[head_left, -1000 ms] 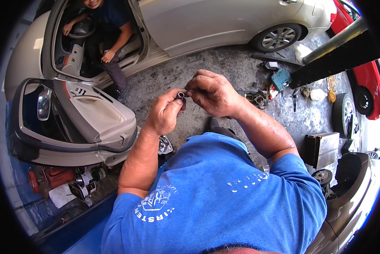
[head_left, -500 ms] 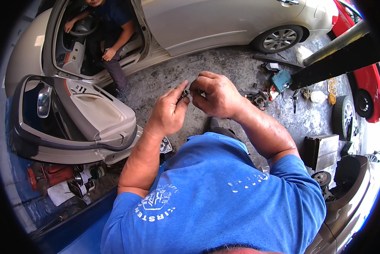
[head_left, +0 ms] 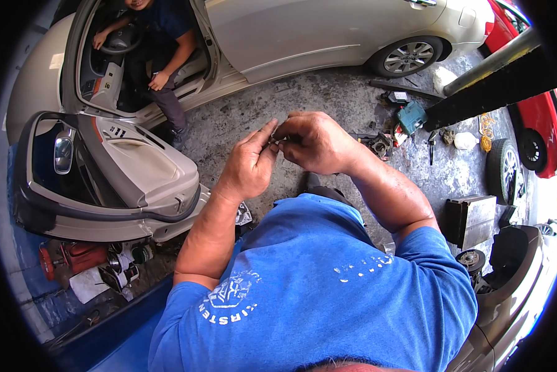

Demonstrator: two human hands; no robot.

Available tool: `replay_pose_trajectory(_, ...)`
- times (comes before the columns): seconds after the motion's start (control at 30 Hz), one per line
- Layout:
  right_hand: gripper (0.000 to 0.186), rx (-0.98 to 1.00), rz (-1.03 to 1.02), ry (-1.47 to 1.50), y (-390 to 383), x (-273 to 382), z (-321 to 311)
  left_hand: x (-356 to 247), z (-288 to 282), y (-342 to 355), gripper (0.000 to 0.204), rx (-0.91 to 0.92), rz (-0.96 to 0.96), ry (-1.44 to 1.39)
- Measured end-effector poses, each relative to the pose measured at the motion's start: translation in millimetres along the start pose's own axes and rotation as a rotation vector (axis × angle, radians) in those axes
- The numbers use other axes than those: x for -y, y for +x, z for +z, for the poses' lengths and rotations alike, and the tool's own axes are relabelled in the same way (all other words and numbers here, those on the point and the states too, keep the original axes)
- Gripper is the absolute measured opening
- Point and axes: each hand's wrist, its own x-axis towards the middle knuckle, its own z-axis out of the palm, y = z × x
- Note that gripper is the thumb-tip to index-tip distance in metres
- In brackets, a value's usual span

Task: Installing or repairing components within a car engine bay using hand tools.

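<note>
Both my hands meet in front of my chest around a small metal piece, mostly hidden by fingers and too small to name. My left hand pinches it between thumb and fingertips. From the other side, the curled fingers of my right hand close on the same piece. Left of my hands rests a removed beige car door, its inner panel facing up. A beige car stands beyond, with its front doorway open.
A person sits in the doorway, one foot on the ground. At right stand a black-and-yellow post, a loose wheel and a metal box. A teal tool case and parts lie on the stained floor. Red cylinders sit below the door.
My right hand has shifted slightly left and down, its fingers now closer to the left fingertips and covering more of the small piece. The seated person has barely moved.
</note>
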Motion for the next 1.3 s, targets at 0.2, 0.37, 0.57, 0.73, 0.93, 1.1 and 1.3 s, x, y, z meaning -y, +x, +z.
replay_pose_trajectory(0.2,0.026,0.114,0.049,-0.031,-3,11,-8,1,-7,-2,0.046,0.017,0.055,0.007)
replay_pose_trajectory(0.37,0.032,0.144,0.007,0.003,-6,15,-11,-4,-8,-3,0.045,0.019,-0.011,-0.023)
replay_pose_trajectory(0.57,0.030,0.126,0.019,0.053,-5,14,-11,-4,-8,-5,0.039,0.036,-0.095,-0.081)
replay_pose_trajectory(0.73,0.027,0.053,0.023,0.118,-6,4,-9,-1,-8,-4,0.038,0.046,-0.035,-0.106)
replay_pose_trajectory(0.93,0.015,-0.048,0.271,0.263,-3,11,-6,5,-7,-5,0.034,0.039,0.000,-0.072)
replay_pose_trajectory(1.1,0.010,-0.054,0.012,0.115,-1,3,-1,-1,-7,-4,0.031,0.034,0.018,-0.082)
replay_pose_trajectory(1.3,0.009,-0.031,0.003,0.088,2,1,3,-10,-13,-1,0.036,0.083,-0.018,-0.050)
